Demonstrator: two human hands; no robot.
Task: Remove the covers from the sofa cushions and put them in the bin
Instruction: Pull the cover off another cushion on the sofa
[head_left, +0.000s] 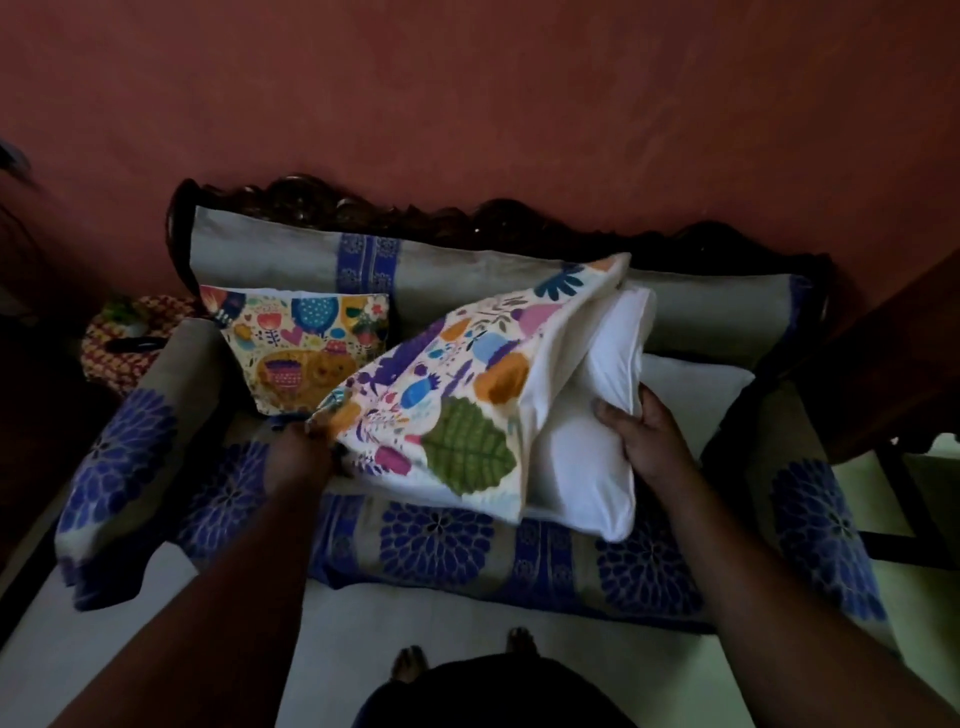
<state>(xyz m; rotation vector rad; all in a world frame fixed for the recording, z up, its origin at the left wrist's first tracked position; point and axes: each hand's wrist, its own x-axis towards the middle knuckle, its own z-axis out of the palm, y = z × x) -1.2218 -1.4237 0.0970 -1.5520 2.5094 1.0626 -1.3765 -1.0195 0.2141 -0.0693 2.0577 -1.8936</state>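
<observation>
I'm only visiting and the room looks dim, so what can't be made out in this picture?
- Bin: none identifiable in the head view; a woven thing at the left edge sits in shadow.
- Left hand grip: its fingers are buried in the floral cover.
- White insert: its left part is still inside the cover.
- Second bare pillow: mostly behind the insert and right hand.
- Elephant cushion: lower right corner hidden by the cover.

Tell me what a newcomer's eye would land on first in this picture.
First, the bright flowered cover at the centre, half pulled off a white cushion: the left hand grips the cover's corner, the right hand holds the cushion. Next, a second patterned cushion leaning against the sofa's back at the left. Behind it all, the red wall fills the top.
</observation>
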